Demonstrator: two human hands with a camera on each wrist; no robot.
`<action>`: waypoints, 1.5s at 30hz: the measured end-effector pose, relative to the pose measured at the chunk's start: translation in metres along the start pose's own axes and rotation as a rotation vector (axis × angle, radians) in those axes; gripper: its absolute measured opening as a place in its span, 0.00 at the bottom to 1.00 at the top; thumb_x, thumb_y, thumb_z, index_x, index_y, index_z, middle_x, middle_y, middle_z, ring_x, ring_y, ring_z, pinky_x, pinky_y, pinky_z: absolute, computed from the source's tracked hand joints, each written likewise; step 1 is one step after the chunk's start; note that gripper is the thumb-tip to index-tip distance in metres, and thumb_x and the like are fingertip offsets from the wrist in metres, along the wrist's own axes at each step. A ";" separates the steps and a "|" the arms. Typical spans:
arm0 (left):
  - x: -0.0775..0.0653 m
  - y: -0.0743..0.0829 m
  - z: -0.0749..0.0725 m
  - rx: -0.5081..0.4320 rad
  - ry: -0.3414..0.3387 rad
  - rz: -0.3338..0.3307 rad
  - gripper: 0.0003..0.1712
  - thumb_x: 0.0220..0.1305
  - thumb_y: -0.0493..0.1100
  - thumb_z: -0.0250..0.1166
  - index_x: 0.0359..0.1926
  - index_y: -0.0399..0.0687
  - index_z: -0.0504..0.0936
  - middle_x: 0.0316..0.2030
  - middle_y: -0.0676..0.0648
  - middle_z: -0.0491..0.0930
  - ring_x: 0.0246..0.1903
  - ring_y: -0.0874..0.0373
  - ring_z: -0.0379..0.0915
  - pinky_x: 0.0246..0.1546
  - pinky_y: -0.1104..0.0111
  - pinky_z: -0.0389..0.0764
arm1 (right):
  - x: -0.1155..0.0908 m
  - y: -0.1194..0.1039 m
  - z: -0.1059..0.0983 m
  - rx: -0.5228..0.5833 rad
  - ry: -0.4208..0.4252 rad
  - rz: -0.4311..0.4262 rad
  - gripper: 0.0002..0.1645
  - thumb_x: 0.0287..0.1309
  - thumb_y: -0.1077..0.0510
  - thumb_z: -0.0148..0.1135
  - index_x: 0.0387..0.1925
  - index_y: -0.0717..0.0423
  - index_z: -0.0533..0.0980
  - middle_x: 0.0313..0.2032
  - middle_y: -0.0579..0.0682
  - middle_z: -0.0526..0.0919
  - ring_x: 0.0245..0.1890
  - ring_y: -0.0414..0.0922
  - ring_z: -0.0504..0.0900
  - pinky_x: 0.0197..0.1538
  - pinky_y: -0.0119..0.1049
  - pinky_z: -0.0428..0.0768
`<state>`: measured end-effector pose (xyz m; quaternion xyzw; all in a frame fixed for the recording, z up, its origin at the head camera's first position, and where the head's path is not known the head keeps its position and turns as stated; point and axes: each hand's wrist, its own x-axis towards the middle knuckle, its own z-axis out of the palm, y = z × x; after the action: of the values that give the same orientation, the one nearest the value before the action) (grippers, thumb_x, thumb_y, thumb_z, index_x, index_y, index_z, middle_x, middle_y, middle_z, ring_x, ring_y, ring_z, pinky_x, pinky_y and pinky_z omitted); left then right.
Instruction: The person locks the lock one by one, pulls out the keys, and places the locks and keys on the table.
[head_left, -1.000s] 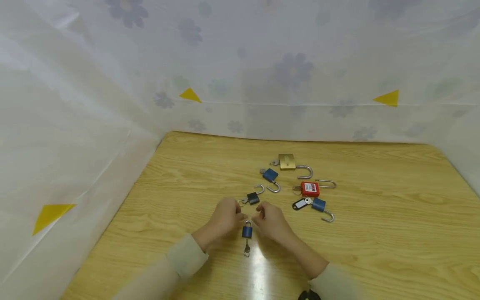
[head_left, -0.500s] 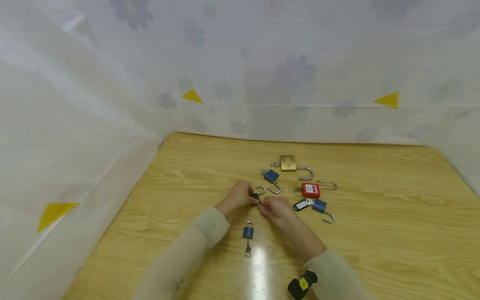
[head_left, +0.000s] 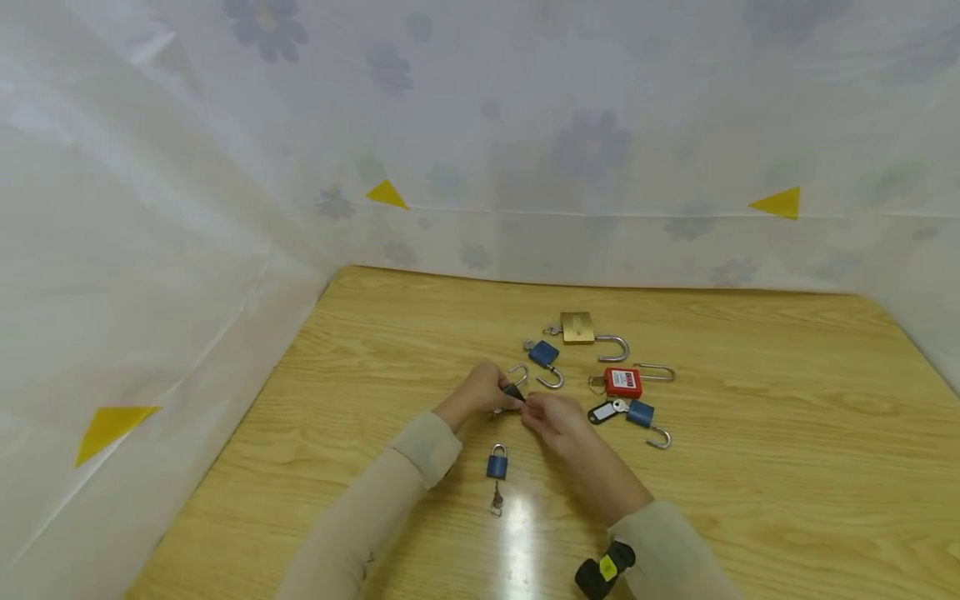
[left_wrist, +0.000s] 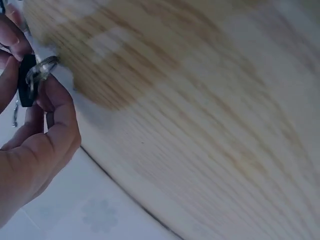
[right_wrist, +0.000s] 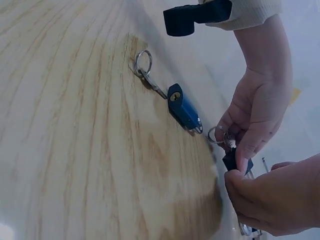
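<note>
In the head view, my left hand [head_left: 480, 393] grips a small black padlock [head_left: 513, 392] whose steel shackle stands open toward the back. My right hand [head_left: 555, 417] meets it from the other side, thumb and fingers pinching the padlock's edge. In the right wrist view, a key with a ring [right_wrist: 216, 135] hangs at the bottom of the black padlock [right_wrist: 231, 161], beside the left fingers. The left wrist view shows the dark body between both hands' fingertips. Nearer me lies a closed blue padlock [head_left: 497, 465], its key [head_left: 497, 498] pointing at its base.
Beyond the hands, a brass padlock [head_left: 577, 328], a blue padlock [head_left: 543, 353], a red padlock [head_left: 622, 382] and another blue padlock [head_left: 641, 413] with a black key tag [head_left: 602, 412] lie with open shackles. Patterned sheeting [head_left: 555, 242] walls the wooden table [head_left: 750, 483].
Both hands have moved from above the closed blue padlock to the black one. The left hand has taken hold of it and turned it slightly; the right fingers have closed on its edge.
</note>
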<state>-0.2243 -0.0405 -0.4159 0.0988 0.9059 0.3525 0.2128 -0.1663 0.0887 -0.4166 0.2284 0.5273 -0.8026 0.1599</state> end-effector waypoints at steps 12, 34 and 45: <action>-0.025 0.029 0.005 -0.587 0.074 0.084 0.11 0.56 0.32 0.65 0.37 0.26 0.77 0.35 0.31 0.83 0.29 0.51 0.84 0.31 0.68 0.84 | -0.047 -0.041 -0.005 -0.148 -0.045 -0.169 0.26 0.67 0.67 0.41 0.64 0.72 0.57 0.67 0.62 0.58 0.46 0.36 0.75 0.61 0.28 0.71; -0.091 0.059 0.039 -1.079 0.035 0.110 0.16 0.58 0.31 0.63 0.47 0.25 0.77 0.42 0.31 0.81 0.32 0.57 0.83 0.40 0.64 0.83 | -0.105 -0.043 -0.041 -0.403 -0.095 -0.327 0.23 0.69 0.62 0.43 0.61 0.70 0.63 0.57 0.56 0.71 0.46 0.31 0.77 0.53 0.20 0.74; -0.097 0.060 0.051 -1.115 0.043 0.115 0.16 0.56 0.32 0.64 0.45 0.26 0.78 0.40 0.32 0.82 0.30 0.59 0.83 0.39 0.65 0.83 | -0.110 -0.035 -0.052 -0.383 -0.106 -0.342 0.23 0.68 0.62 0.45 0.60 0.72 0.64 0.51 0.43 0.76 0.46 0.34 0.78 0.53 0.22 0.75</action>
<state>-0.1129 0.0023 -0.3785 0.0136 0.5797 0.7911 0.1947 -0.0807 0.1525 -0.3481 0.0593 0.6916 -0.7143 0.0896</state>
